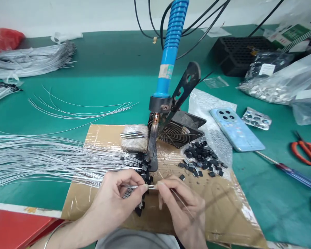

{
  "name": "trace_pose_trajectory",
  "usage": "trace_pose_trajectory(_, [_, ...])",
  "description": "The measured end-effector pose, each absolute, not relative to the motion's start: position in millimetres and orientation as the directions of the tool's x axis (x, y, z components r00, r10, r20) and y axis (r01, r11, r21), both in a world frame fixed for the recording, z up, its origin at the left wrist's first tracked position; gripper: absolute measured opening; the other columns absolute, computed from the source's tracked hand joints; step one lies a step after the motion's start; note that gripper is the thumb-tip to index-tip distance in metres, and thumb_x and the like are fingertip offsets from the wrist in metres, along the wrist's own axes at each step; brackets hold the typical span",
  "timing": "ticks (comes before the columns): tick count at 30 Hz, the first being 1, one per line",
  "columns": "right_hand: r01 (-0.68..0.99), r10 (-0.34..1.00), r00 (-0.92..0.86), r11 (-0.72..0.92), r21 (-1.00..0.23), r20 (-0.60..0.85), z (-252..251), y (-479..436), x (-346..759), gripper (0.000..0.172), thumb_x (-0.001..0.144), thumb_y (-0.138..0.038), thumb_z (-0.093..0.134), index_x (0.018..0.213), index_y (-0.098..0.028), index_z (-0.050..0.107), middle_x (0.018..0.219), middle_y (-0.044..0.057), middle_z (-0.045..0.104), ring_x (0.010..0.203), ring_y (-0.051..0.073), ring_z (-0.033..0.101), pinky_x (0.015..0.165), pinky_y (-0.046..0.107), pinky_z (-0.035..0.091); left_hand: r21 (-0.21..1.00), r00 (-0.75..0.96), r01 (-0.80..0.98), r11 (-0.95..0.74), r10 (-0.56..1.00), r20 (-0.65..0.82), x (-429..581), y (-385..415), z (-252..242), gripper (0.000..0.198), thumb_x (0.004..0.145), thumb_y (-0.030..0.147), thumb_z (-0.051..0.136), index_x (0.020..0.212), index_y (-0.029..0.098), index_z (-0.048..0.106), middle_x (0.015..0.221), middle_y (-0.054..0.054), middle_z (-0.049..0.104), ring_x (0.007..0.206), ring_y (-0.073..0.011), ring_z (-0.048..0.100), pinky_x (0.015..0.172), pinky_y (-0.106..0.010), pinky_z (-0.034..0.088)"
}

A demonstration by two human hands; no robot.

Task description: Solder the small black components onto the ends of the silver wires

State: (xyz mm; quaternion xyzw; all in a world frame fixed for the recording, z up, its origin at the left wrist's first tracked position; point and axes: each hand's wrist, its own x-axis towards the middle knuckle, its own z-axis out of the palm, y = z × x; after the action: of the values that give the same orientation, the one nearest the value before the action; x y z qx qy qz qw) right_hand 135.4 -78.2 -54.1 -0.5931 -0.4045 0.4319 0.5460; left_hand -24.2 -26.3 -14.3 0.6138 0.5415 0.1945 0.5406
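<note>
My left hand [124, 200] is closed in a pinch on a thin grey cable [151, 187], whose end sticks out past the thumb. Fingertips of my right hand [182, 204] meet that end from the other side, and a thin strand that looks like solder wire [180, 199] runs through its fingers. Whether a small part sits between the fingertips is hidden. Just behind both hands, many grey cables [93, 159] lie in a bundle with black connectors [145, 167] at their ends. Above them a blue-handled soldering iron [168, 58] points down in a black bracket [188, 81].
Cardboard [212, 211] covers the green table [106, 72] here. Loose black connectors [203, 155] lie right of a small fan [173, 131]. Further right are a blue phone [238, 133], a screwdriver [298, 174] and red-handled cutters [307, 152]. A wrapped block [134, 141] stands left of the iron.
</note>
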Motion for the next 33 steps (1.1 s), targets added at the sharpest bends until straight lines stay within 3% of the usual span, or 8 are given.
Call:
trace_pose_trajectory(5, [-0.261,0.949,0.262,-0.104,-0.96,-0.174,-64.8,-80.1,140.3,0.033,0.099,-0.041,0.055,0.087,-0.022,0.079,0.069,0.001,0.062,0.056,0.012,0.057,0.054,0.025,0.043,0.888,0.309,0.412,0.204,0.886,-0.347,-23.0,-25.4,-10.7,0.018,0.087,0.027,0.062,0.074,0.016,0.069,0.063,0.0,0.062,0.055,-0.0104,0.045,0.048,-0.022,0.029])
trace_pose_trajectory(10, [-0.266,0.978,0.17,-0.072,-0.961,-0.121,-67.5,-79.5,137.2,0.021,0.095,-0.034,0.063,0.095,-0.023,0.082,0.072,0.003,0.066,0.053,0.011,0.059,0.05,0.024,0.047,0.877,0.296,0.43,0.213,0.885,-0.36,-23.5,-27.1,-10.4,0.018,0.087,0.028,0.063,0.074,0.016,0.069,0.063,-0.001,0.063,0.054,-0.011,0.046,0.048,-0.023,0.03])
trace_pose_trajectory(15, [-0.407,0.955,0.146,-0.18,-0.896,-0.258,-59.9,-80.0,130.1,0.012,0.087,-0.032,0.073,0.089,-0.026,0.083,0.071,0.0,0.065,0.048,0.008,0.055,0.044,0.019,0.047,0.901,0.304,0.376,0.215,0.89,-0.339,-23.1,-27.1,-9.8,0.018,0.088,0.026,0.064,0.074,0.016,0.068,0.063,0.0,0.063,0.056,-0.0109,0.048,0.05,-0.021,0.033])
trace_pose_trajectory(19, [-0.478,0.96,0.071,-0.204,-0.854,-0.269,-64.9,-82.6,129.3,0.011,0.086,-0.032,0.075,0.09,-0.025,0.083,0.069,0.0,0.065,0.047,0.008,0.055,0.041,0.018,0.046,0.902,0.302,0.398,0.168,0.904,-0.302,-22.5,-27.8,-9.9,0.02,0.09,0.027,0.062,0.073,0.017,0.066,0.06,0.002,0.058,0.053,-0.0102,0.041,0.047,-0.022,0.029])
trace_pose_trajectory(33, [-0.517,0.911,0.087,-0.304,-0.8,-0.402,-52.6,-79.0,129.6,0.018,0.079,-0.037,0.08,0.077,-0.02,0.081,0.058,-0.002,0.06,0.046,0.007,0.048,0.041,0.018,0.038,0.897,0.332,0.431,0.095,0.908,-0.256,-24.2,-35.1,-11.5,0.02,0.094,0.027,0.058,0.077,0.018,0.064,0.06,0.004,0.051,0.051,-0.0099,0.034,0.046,-0.023,0.025])
